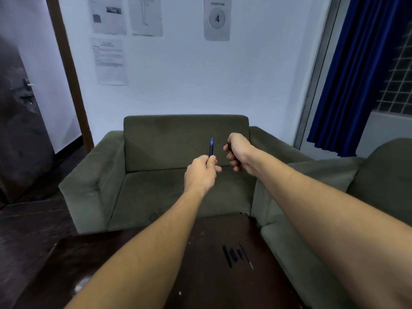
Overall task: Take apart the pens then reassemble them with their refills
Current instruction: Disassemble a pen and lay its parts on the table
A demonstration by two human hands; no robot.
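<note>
My left hand (201, 172) is raised in front of the armchair and grips a black pen (211, 149) upright, its blue tip pointing up. My right hand (237, 152) is a fist just right of it, closed around a dark pen piece that barely shows at the fingers. The two hands are apart. On the dark table (200, 286) below lie pen parts side by side: a long black barrel (227, 256), two shorter black pieces (233, 255), and a thin refill (246, 255) with a pale tip.
A green armchair (156, 175) stands behind the table, with another green seat (334, 219) to the right. Blue curtain (356, 74) hangs at right, a dark door (17, 119) at left, papers on the white wall.
</note>
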